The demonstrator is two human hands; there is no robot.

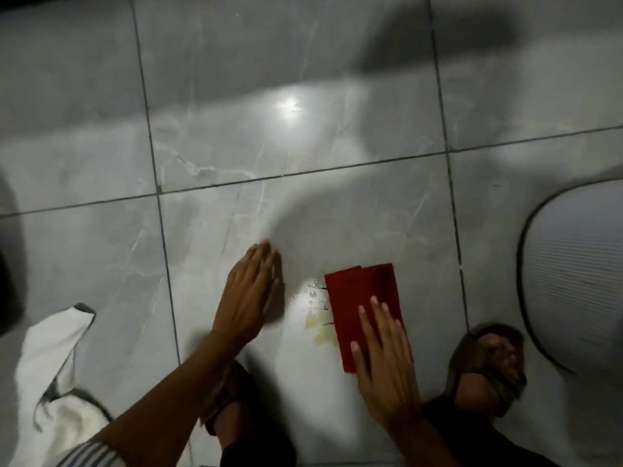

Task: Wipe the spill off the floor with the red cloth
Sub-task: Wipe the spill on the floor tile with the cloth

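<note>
A folded red cloth (362,299) lies flat on the grey tiled floor (236,129). My right hand (384,358) rests palm down on the cloth's near half, fingers extended. Just left of the cloth is the spill (315,311): clear droplets and a yellowish wet patch, touching the cloth's left edge. My left hand (247,294) is flat and blurred, held low over or on the floor left of the spill, holding nothing.
My sandalled feet show at the bottom: one (488,365) to the right of the cloth, the other (229,399) under my left forearm. A white cloth (54,358) lies at lower left. A pale rounded ribbed object (580,281) sits at the right edge.
</note>
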